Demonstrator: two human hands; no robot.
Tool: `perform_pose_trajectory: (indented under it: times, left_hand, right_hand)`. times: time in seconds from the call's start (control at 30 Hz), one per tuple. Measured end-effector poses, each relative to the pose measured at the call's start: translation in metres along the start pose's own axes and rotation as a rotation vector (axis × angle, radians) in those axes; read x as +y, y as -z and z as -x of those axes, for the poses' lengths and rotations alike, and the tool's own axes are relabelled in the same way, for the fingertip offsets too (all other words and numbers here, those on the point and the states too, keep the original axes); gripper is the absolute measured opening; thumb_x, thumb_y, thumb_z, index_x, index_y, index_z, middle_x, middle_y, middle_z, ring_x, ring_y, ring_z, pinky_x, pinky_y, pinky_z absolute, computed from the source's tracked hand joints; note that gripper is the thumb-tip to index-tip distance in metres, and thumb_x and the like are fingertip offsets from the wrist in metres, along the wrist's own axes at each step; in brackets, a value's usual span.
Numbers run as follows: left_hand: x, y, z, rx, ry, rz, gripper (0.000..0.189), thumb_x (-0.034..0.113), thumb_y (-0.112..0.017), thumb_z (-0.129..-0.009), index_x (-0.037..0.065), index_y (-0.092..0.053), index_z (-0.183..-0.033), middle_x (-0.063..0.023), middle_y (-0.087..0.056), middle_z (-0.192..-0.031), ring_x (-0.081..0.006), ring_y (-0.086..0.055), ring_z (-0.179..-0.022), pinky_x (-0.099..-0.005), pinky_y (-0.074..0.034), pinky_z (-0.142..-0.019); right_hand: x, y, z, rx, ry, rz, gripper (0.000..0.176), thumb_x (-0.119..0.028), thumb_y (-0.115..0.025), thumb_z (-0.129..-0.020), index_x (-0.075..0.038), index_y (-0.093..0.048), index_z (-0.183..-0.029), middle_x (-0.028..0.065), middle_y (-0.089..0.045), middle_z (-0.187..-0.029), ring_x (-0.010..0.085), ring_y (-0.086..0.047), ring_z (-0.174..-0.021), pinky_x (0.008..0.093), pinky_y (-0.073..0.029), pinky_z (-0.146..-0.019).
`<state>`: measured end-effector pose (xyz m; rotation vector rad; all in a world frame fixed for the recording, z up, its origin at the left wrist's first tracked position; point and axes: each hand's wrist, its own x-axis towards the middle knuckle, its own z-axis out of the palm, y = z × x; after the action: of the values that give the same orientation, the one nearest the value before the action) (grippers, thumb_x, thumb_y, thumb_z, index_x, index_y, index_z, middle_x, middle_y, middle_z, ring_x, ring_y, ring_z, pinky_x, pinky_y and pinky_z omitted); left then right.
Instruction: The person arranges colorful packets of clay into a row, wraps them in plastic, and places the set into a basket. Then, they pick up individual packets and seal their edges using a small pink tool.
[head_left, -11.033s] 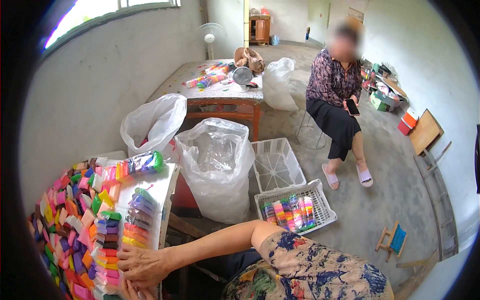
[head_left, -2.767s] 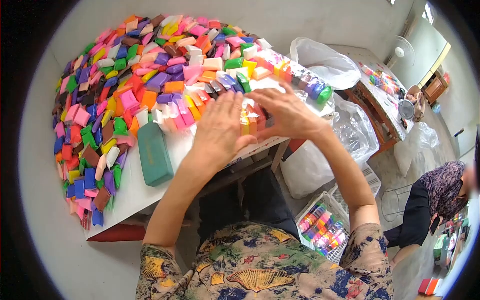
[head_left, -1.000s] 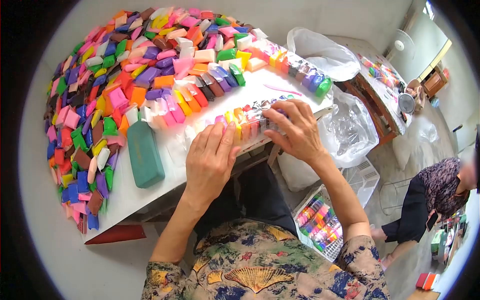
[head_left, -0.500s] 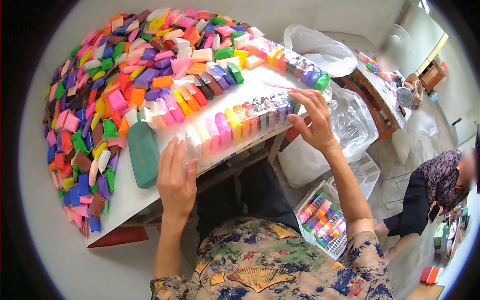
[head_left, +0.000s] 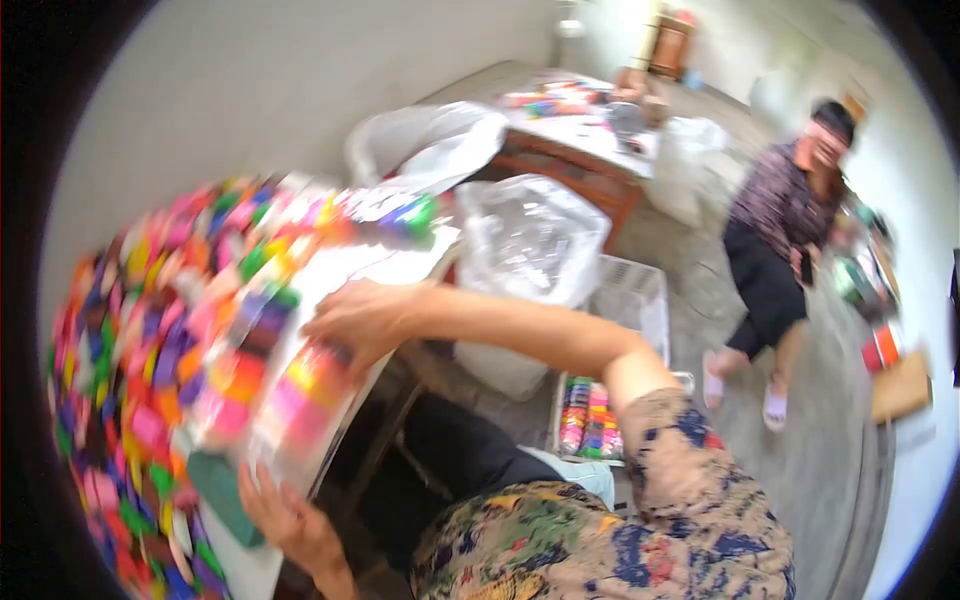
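A clear bag with a row of soft, coloured packets (head_left: 300, 395), pink to yellow, lies along the table's near edge. My right hand (head_left: 365, 320) is over the row's far end, its fingers curled down round it; motion blurs them and that end is covered. My left hand (head_left: 290, 515) is at the near end of the bag, fingers apart, touching the clear plastic or just beside it. A second row of coloured packets (head_left: 240, 375) lies alongside, partly smeared. Beside my left hand rests a dark green case (head_left: 225, 495).
A large heap of coloured packets (head_left: 140, 350) covers the table's wall side. Another bagged row (head_left: 390, 215) lies at the far end. Clear plastic bags (head_left: 535, 240) hang beyond. A white crate (head_left: 590, 420) with packed rows stands below. A person (head_left: 780, 230) is at the right.
The view has swung right. My right hand has gone from spread beside the row's far end to curled over it. My left hand stays by the near end.
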<state>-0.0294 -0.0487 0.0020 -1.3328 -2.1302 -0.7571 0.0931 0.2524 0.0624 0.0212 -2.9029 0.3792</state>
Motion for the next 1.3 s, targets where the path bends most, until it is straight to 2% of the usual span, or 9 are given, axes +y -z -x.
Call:
perform_pose_trajectory:
  times: [0.1, 0.3, 0.43, 0.53, 0.67, 0.77, 0.93, 1.1, 1.3]
  left_hand:
    - [-0.031, -0.019, 0.006, -0.057, -0.007, 0.082, 0.036, 0.008, -0.043, -0.104, -0.005, -0.054, -0.136, -0.0244, -0.059, -0.131, -0.0398, -0.056, -0.121, -0.0437, -0.043, -0.104]
    - [-0.011, -0.002, -0.004, 0.016, -0.177, 0.053, 0.027, 0.003, -0.06, -0.093, 0.003, -0.07, -0.118, -0.0215, -0.07, -0.103, -0.0362, -0.066, -0.094, -0.0422, -0.052, -0.085]
    - [-0.045, -0.038, -0.004, -0.032, -0.133, 0.139, 0.028, 0.007, -0.053, -0.1, -0.004, -0.064, -0.123, -0.0229, -0.067, -0.116, -0.0372, -0.063, -0.106, -0.0417, -0.049, -0.094]
    - [-0.022, -0.014, 0.0, -0.097, -0.087, 0.152, 0.026, 0.006, -0.052, -0.102, -0.006, -0.064, -0.122, -0.0223, -0.067, -0.115, -0.0382, -0.063, -0.105, -0.0437, -0.049, -0.094]
    - [0.007, -0.006, -0.013, -0.169, -0.079, 0.078, 0.024, 0.008, -0.055, -0.101, -0.004, -0.067, -0.118, -0.019, -0.068, -0.115, -0.0325, -0.065, -0.105, -0.0392, -0.05, -0.092]
    - [0.002, -0.017, -0.025, -0.159, -0.115, 0.062, 0.024, 0.008, -0.055, -0.101, -0.003, -0.067, -0.117, -0.0177, -0.069, -0.112, -0.0322, -0.065, -0.103, -0.039, -0.051, -0.089]
    - [0.008, -0.029, -0.04, -0.117, -0.05, -0.055, 0.022, 0.012, -0.056, -0.101, 0.0, -0.071, -0.111, -0.0138, -0.07, -0.108, -0.0303, -0.065, -0.098, -0.039, -0.051, -0.083]
    - [-0.004, -0.044, -0.036, -0.025, -0.134, -0.191, 0.022, 0.013, -0.056, -0.101, 0.001, -0.073, -0.108, -0.0134, -0.071, -0.106, -0.0289, -0.067, -0.096, -0.0376, -0.053, -0.08]
    - [-0.022, -0.038, -0.042, 0.013, -0.166, -0.323, 0.021, 0.01, -0.056, -0.1, -0.002, -0.072, -0.106, -0.0156, -0.072, -0.105, -0.0288, -0.069, -0.093, -0.0361, -0.055, -0.081]
  right_hand:
    - [-0.005, 0.004, -0.008, -0.074, -0.053, 0.024, 0.075, -0.046, -0.089, -0.055, -0.005, -0.066, -0.113, 0.0164, -0.067, -0.105, 0.0346, -0.064, -0.103, 0.0439, -0.051, -0.088]
    - [-0.017, 0.011, 0.046, -0.014, -0.084, -0.042, 0.068, -0.044, -0.088, -0.055, -0.004, -0.066, -0.105, 0.015, -0.068, -0.097, 0.0342, -0.066, -0.097, 0.0433, -0.051, -0.084]
    - [-0.023, 0.009, 0.127, 0.105, -0.179, -0.273, 0.067, -0.043, -0.086, -0.058, -0.006, -0.067, -0.111, 0.0154, -0.069, -0.098, 0.0353, -0.067, -0.093, 0.0425, -0.053, -0.08]
    - [-0.024, 0.005, 0.213, 0.15, -0.449, -0.637, 0.068, -0.036, -0.088, -0.066, -0.003, -0.065, -0.12, 0.0111, -0.071, -0.109, 0.021, -0.068, -0.1, 0.0335, -0.053, -0.089]
    - [-0.043, -0.017, 0.34, 0.344, -0.939, -0.82, 0.076, -0.027, -0.083, -0.073, -0.002, -0.053, -0.138, 0.0095, -0.067, -0.119, 0.0145, -0.063, -0.109, 0.0297, -0.05, -0.096]
    - [-0.05, -0.093, 0.426, 0.774, -1.099, -1.16, 0.082, -0.036, -0.08, -0.078, -0.006, -0.047, -0.146, 0.0041, -0.064, -0.12, 0.0088, -0.063, -0.102, 0.0234, -0.05, -0.089]
    - [-0.053, -0.222, 0.513, 1.122, -1.488, -1.189, 0.06, -0.032, -0.078, -0.082, -0.006, -0.059, -0.132, 0.0031, -0.069, -0.108, 0.0104, -0.066, -0.09, 0.0264, -0.053, -0.081]
    - [-0.051, -0.369, 0.569, 1.132, -1.834, -1.092, 0.055, -0.026, -0.082, -0.079, -0.001, -0.064, -0.124, 0.0058, -0.071, -0.105, 0.0134, -0.066, -0.089, 0.028, -0.051, -0.081]
    - [-0.087, -0.426, 0.544, 0.926, -2.09, -0.993, 0.059, -0.033, -0.083, -0.073, 0.0, -0.068, -0.119, 0.0104, -0.072, -0.107, 0.0187, -0.068, -0.096, 0.0331, -0.051, -0.084]
